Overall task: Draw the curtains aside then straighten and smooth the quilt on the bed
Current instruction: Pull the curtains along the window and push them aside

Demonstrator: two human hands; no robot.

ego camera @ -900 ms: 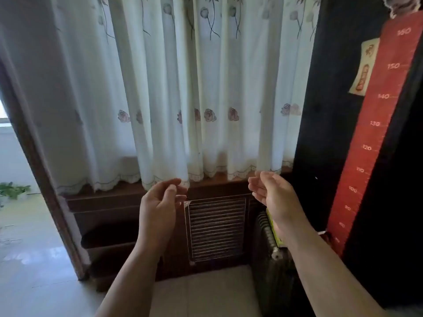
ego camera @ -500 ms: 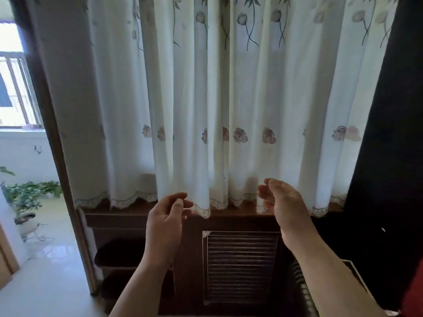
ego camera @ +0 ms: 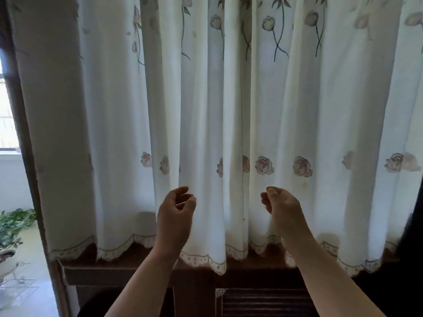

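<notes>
The left hand (ego camera: 175,213) and the right hand (ego camera: 282,208) are raised with loosely curled fingers and grip nothing. Just behind them, the white fabric curtains with printed roses (ego camera: 206,110) hang closed above a brown wooden ledge (ego camera: 128,272).

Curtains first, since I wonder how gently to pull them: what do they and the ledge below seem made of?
The curtains look like thin, matte woven cloth, cream with roses: daylight glows through and they hang in soft folds. The ledge looks like dark brown wood, dull-finished, though shadow hides any grain.
</notes>
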